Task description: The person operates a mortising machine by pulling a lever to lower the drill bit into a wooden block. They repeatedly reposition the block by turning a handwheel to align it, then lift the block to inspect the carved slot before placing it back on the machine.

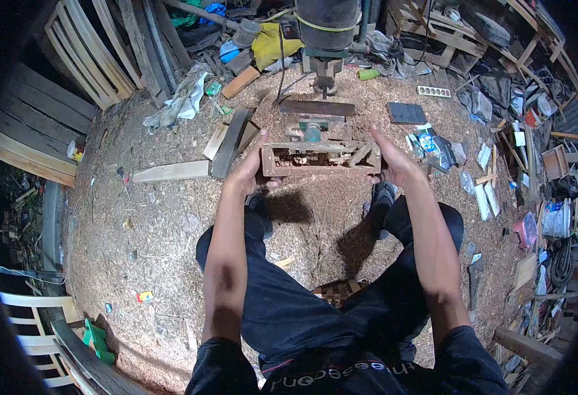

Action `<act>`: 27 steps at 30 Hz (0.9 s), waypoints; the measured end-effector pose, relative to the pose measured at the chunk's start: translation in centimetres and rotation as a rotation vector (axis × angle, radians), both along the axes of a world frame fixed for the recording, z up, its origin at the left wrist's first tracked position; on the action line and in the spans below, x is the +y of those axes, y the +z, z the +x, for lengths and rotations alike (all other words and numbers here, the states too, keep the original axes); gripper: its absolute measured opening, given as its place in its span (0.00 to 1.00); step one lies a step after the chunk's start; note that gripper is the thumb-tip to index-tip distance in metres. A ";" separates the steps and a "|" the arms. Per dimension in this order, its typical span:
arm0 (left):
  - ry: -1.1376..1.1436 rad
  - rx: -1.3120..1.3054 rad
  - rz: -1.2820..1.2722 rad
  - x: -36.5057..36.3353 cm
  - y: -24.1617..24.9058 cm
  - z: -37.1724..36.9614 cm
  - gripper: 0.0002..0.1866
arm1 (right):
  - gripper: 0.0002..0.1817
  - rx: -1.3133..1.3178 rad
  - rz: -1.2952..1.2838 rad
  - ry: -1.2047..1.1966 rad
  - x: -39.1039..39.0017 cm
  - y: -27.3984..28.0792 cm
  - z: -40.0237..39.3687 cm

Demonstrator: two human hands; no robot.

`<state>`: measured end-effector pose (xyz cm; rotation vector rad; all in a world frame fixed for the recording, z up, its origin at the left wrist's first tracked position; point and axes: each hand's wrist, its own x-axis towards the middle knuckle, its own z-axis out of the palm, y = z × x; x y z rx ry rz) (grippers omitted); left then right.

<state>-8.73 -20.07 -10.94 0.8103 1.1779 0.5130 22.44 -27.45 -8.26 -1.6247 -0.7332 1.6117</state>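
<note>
We wear dark navy trousers (282,296), a black short-sleeved shirt (341,375) with pale lettering, and dark shoes (382,194); forearms bare

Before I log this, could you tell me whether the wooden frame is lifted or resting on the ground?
Lifted: the left hand and right hand grip the wooden frame by its ends, above the sawdust floor.

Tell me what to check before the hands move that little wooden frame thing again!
1. Left hand grips the rectangular slatted wooden frame at its left end: ok.
2. Right hand grips its right end: ok.
3. Frame held level, off the ground: ok.
4. Sawdust-covered ground beneath bare of tools: ok.
5. Grey upright machine ahead switched off: cannot tell.
6. Loose wooden planks lie apart from the frame: ok.
</note>
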 end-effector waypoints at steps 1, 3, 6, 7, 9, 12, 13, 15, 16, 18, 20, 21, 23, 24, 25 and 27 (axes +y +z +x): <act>-0.003 0.009 0.000 0.0 -0.2 -0.1 0.44 | 0.39 -0.011 -0.001 0.016 -0.2 0.1 0.0; -0.009 0.026 -0.002 -0.1 -0.4 -0.3 0.45 | 0.42 0.034 -0.055 0.091 0.0 -0.5 1.0; 0.007 0.051 -0.004 -0.4 -0.3 0.0 0.47 | 0.47 0.028 -0.094 0.096 0.4 -1.2 1.5; 0.012 0.063 -0.002 -0.5 -0.2 0.0 0.48 | 0.49 0.014 -0.102 0.078 0.5 -1.1 1.3; 0.021 0.085 0.001 -0.6 0.0 0.2 0.49 | 0.52 0.028 -0.094 0.062 0.3 -0.6 0.9; 0.032 0.096 0.051 -1.1 0.8 0.7 0.50 | 0.55 0.006 -0.040 0.012 -0.2 -0.1 0.1; 0.004 0.106 0.047 -0.9 0.5 0.6 0.51 | 0.55 -0.008 -0.015 -0.010 -0.3 -0.1 0.0; -0.051 0.126 0.038 -0.6 -0.3 0.3 0.53 | 0.54 -0.118 -0.001 0.057 -0.1 -0.4 0.1; -0.064 0.120 0.038 -0.5 -0.4 0.3 0.54 | 0.53 -0.172 0.006 0.091 0.0 -0.7 0.2; -0.095 0.107 0.038 -0.3 -0.4 0.5 0.54 | 0.51 -0.108 -0.010 0.153 0.6 -1.6 1.0; -0.007 0.094 0.078 -0.7 -0.1 1.1 0.52 | 0.51 -0.096 -0.001 0.157 0.7 -1.5 1.1; 0.038 0.087 0.097 -0.9 0.2 1.4 0.51 | 0.51 -0.116 0.016 0.131 0.6 -1.5 0.9; 0.084 0.082 0.086 -0.9 0.7 2.0 0.53 | 0.52 -0.137 0.057 0.098 0.6 -1.5 0.9; 0.108 0.079 0.080 -0.8 0.7 2.2 0.54 | 0.51 -0.139 0.081 0.091 0.6 -1.5 1.0; 0.078 0.068 0.054 -0.5 0.8 2.1 0.52 | 0.51 -0.142 0.106 0.084 0.7 -1.6 1.0; 0.016 0.046 -0.002 0.1 0.8 1.7 0.48 | 0.50 -0.185 0.112 0.043 0.8 -1.8 0.9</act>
